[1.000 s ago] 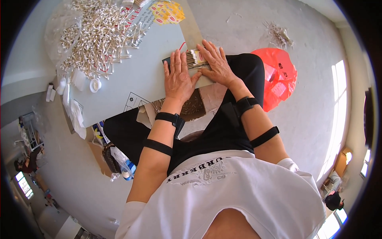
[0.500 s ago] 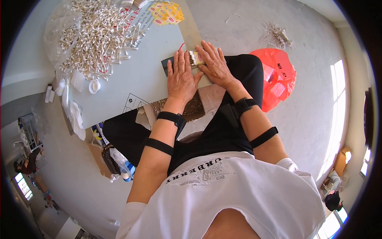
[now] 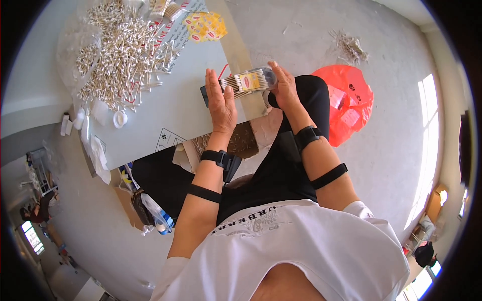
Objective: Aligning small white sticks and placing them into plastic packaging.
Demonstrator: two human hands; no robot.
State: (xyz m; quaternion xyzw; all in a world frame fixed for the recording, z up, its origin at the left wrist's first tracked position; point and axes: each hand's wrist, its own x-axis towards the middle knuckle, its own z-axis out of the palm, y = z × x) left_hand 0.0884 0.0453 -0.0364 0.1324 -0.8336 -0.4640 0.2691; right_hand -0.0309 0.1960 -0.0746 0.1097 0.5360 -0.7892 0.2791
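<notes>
A clear pack of cotton swabs (image 3: 231, 84) with a yellow label (image 3: 249, 81) is held level between my two hands, over the table's right edge. My left hand (image 3: 221, 108) presses against its left end, fingers straight and together, thumb near the swab tips. At the other end, my right hand (image 3: 286, 91) grips the clear wrapping, fingers bent around it. A dark flat piece (image 3: 204, 95) lies on the table, mostly hidden by my left hand. Behind the pack shows a thin red strip (image 3: 224, 68).
Loose cotton swabs (image 3: 120, 60) are heaped at the table's far left, with yellow labels (image 3: 206, 26) beyond. A small white round container (image 3: 120, 119) stands nearer. Below the table edge sits an open box of swabs (image 3: 243, 140). A red plastic bag (image 3: 346, 103) lies on the floor at right.
Both hands, flat over the pack before, have lifted and moved apart to its two ends. The pack is now raised and more of it shows.
</notes>
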